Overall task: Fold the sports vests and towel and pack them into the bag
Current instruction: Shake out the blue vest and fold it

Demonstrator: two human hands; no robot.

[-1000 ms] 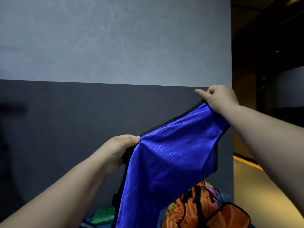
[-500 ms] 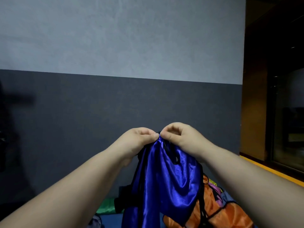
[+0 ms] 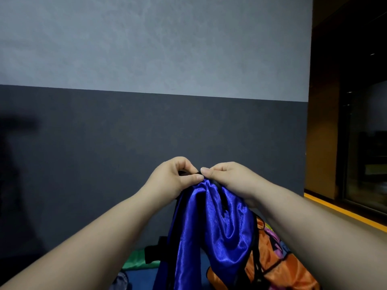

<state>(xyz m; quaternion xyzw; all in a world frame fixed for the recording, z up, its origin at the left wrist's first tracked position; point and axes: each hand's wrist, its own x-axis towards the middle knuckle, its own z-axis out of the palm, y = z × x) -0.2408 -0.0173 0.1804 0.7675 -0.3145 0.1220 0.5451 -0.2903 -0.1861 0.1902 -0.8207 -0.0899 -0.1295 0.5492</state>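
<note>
Up at chest height in front of the two-tone grey wall (image 3: 146,101), both hands meet knuckle to knuckle over the gathered top of the blue sports vest (image 3: 211,227). The left hand (image 3: 176,176) has its fingers (image 3: 193,179) curled tightly inward, the thumb pressed against the bent forefinger, pinching the vest's black-trimmed upper edge. The right hand (image 3: 228,181) mirrors it: its fingers (image 3: 206,171) are bent close, with the tips touching the left thumb and nipping the same bunched edge from the other side. Neither hand shows any gap between thumb and fingers; both grips are narrow and closed on fabric. How many layers each pinch takes in cannot be told, since the cloth is crumpled under the knuckles. From that shared pinch the vest hangs straight down between the forearms in long shiny folds, black binding running along its left and right borders, and its lower part runs out of view at the bottom edge. Behind and to the right of the hanging vest lies an orange vest (image 3: 278,266) with black trim, crumpled in a heap, with a bit of pink and yellow cloth (image 3: 272,235) just beyond it. To the left, low down, a green cloth (image 3: 138,261) lies on a blue surface (image 3: 142,277), with a black strap-like piece (image 3: 155,251) just above it. A yellow stripe (image 3: 343,212) runs along the floor at right.
</note>
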